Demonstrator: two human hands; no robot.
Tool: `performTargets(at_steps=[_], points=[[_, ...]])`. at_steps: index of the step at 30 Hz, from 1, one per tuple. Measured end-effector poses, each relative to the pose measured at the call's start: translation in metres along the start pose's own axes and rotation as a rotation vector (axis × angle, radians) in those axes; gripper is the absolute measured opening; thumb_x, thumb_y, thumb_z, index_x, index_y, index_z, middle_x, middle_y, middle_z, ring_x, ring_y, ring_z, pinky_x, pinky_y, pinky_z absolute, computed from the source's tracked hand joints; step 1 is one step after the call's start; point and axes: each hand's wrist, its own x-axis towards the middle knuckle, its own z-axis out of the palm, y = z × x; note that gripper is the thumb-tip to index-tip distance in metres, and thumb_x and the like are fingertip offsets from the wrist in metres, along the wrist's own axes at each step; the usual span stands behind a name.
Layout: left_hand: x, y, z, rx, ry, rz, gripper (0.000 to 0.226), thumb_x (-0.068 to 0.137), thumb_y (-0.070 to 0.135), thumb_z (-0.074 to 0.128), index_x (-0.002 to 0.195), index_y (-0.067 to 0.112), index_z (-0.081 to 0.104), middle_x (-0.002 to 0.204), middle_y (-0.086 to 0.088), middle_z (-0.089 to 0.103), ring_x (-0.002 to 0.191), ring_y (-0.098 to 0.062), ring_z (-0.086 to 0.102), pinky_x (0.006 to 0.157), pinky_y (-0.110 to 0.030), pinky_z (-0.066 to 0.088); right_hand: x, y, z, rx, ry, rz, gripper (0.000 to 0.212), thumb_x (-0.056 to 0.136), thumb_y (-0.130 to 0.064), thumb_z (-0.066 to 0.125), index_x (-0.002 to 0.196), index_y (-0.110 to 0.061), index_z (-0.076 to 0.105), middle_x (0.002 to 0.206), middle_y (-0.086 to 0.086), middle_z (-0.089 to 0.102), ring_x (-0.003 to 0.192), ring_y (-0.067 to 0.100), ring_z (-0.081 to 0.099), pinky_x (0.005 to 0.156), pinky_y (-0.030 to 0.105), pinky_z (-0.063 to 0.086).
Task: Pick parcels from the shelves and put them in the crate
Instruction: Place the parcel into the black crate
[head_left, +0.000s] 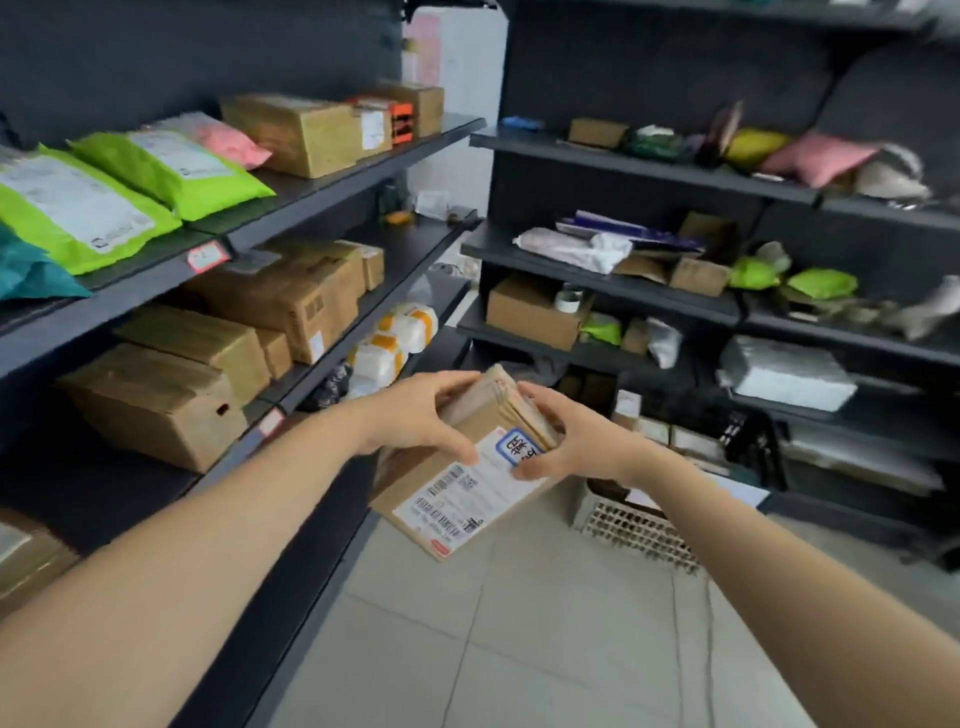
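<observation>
Parcel (452, 512), a brown cardboard box with a white shipping label facing up, is held between both your hands, tilted, above the tiled floor (519, 649). Your left grip (415, 415) grasps its left edge, fingers curled over the far corner and thumb down on the label side. Your right grip (576, 441) grasps the opposite edge, thumb pressed beside a blue-bordered sticker (519, 447). The crate (634, 530), lattice-walled, stands on the floor just below and right of your right grip, partly hidden by your forearm; the parcel is not in it. Left of your left grip, the dark shelves (311, 171) carry cardboard boxes (156, 405), with green mailers (176, 166) higher up. Beyond both grips, a second shelf unit (649, 171) holds mixed parcels, blurred.
</observation>
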Motion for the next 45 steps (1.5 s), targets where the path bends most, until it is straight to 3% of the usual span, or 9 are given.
performTargets(at_steps=[5,9,13,16,21,25,36,41,45], points=[[0.083,0.053,0.049,0.104,-0.146,0.022,0.093,0.069,0.015,0.082,0.144,0.033,0.030,0.126,0.013,0.056,0.111,-0.003,0.055,0.088,-0.026,0.050,-0.028,0.067,-0.072,0.102,0.092,0.034,0.091,0.069,-0.012,0.082,0.142,-0.028,0.030,0.108,-0.012,0.061,0.089,-0.002,0.064,0.068,0.015,0.052],[0.164,0.080,0.097,0.069,-0.068,-0.044,0.091,0.072,0.036,0.079,0.146,0.033,0.027,0.144,0.010,0.040,0.133,-0.010,0.036,0.105,-0.032,0.034,-0.043,0.144,-0.140,0.231,0.258,0.142,0.097,0.060,-0.028,0.087,0.140,-0.030,0.032,0.112,-0.008,0.059,0.098,0.010,0.063,0.081,0.032,0.057],[0.232,0.094,0.153,-0.041,-0.014,-0.142,0.070,0.078,0.045,0.071,0.139,0.031,0.040,0.136,0.010,0.048,0.129,-0.013,0.041,0.104,-0.037,0.036,-0.063,0.223,-0.207,0.392,0.386,0.229,0.108,0.046,-0.050,0.087,0.139,-0.028,0.037,0.115,-0.004,0.065,0.101,0.016,0.065,0.087,0.038,0.055],[0.271,0.114,0.189,-0.151,-0.053,-0.164,0.053,0.084,0.044,0.064,0.131,0.033,0.043,0.128,0.011,0.054,0.122,-0.011,0.047,0.094,-0.038,0.040,-0.074,0.262,-0.254,0.519,0.495,0.245,0.095,0.058,-0.043,0.085,0.139,-0.023,0.039,0.112,-0.002,0.068,0.097,0.017,0.068,0.089,0.039,0.054],[0.348,0.172,0.218,-0.224,-0.089,-0.090,0.072,0.079,0.049,0.063,0.141,0.029,0.033,0.127,0.012,0.054,0.119,-0.012,0.050,0.103,-0.044,0.041,-0.071,0.295,-0.329,0.640,0.583,0.195,0.084,0.064,-0.039,0.083,0.136,-0.022,0.044,0.113,-0.001,0.069,0.099,0.020,0.068,0.091,0.043,0.053],[0.416,0.201,0.226,-0.347,-0.142,-0.066,0.054,0.084,0.050,0.058,0.133,0.037,0.039,0.130,0.012,0.053,0.124,-0.014,0.045,0.102,-0.045,0.036,-0.048,0.319,-0.369,0.755,0.638,0.183,0.061,0.075,-0.033,0.076,0.128,-0.021,0.049,0.111,0.001,0.070,0.094,0.020,0.070,0.077,0.037,0.058],[0.667,0.175,0.217,-0.492,-0.219,-0.110,0.052,0.082,0.041,0.062,0.131,0.031,0.045,0.121,0.004,0.063,0.119,-0.016,0.052,0.109,-0.052,0.031,0.104,0.424,-0.485,0.862,0.674,0.323,0.035,0.084,-0.028,0.066,0.117,-0.019,0.058,0.105,0.000,0.073,0.097,0.017,0.069,0.083,0.034,0.054],[0.776,0.130,0.217,-0.395,-0.283,-0.230,0.042,0.091,0.039,0.055,0.130,0.032,0.041,0.121,0.008,0.061,0.111,-0.009,0.056,0.095,-0.035,0.045,0.191,0.491,-0.508,0.871,0.655,0.453,0.037,0.084,-0.031,0.067,0.118,-0.019,0.058,0.104,-0.001,0.073,0.098,0.018,0.069,0.095,0.041,0.051],[0.844,0.076,0.230,0.064,-0.183,-0.247,0.040,0.099,0.034,0.043,0.136,0.020,0.047,0.136,0.001,0.053,0.120,-0.014,0.052,0.099,-0.021,0.037,0.239,0.560,-0.503,0.767,0.664,0.649,0.054,0.078,-0.036,0.073,0.124,-0.020,0.051,0.106,0.001,0.070,0.094,0.020,0.069,0.090,0.041,0.053]])
